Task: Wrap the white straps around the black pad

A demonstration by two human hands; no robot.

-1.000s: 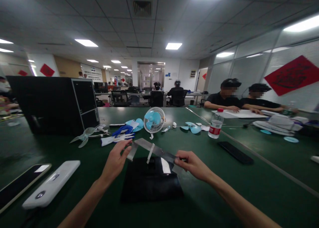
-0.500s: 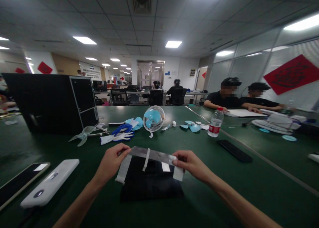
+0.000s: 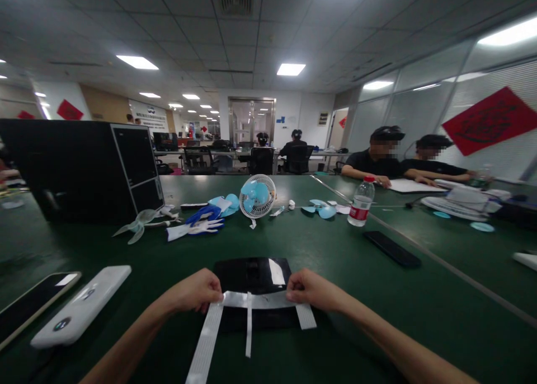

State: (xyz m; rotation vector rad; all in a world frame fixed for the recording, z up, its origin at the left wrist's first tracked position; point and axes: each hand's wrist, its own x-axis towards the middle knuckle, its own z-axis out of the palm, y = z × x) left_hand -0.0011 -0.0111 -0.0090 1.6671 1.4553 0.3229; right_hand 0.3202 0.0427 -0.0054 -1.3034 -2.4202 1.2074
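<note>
Between my two hands a silvery flat strip (image 3: 268, 300) is stretched roughly level, with white ribbon-like tails hanging from it. My left hand (image 3: 204, 290) is closed, pinching its left end above a long ribbed white tail (image 3: 210, 333). At the other end my right hand (image 3: 306, 288) is also closed, its fingertips pinching the strip above a short white tail (image 3: 306, 317). A thin white tail (image 3: 249, 333) hangs near the middle. Behind and under the strip lies a flat black panel (image 3: 235, 269) with a white label (image 3: 276, 272); the strip covers part of it.
A white power bank (image 3: 84, 305) and a phone (image 3: 37, 303) lie at left, near a black computer case (image 3: 67, 171). Beyond are gloves (image 3: 195, 229), a small fan (image 3: 257, 196), loose blue fan blades (image 3: 321, 209), a bottle (image 3: 361, 203) and a dark slab (image 3: 391, 248). Two people sit at right.
Both hands have moved down and nearer, carrying the strip from above the panel's far part to its near part. The panel's far part with the label now shows more.
</note>
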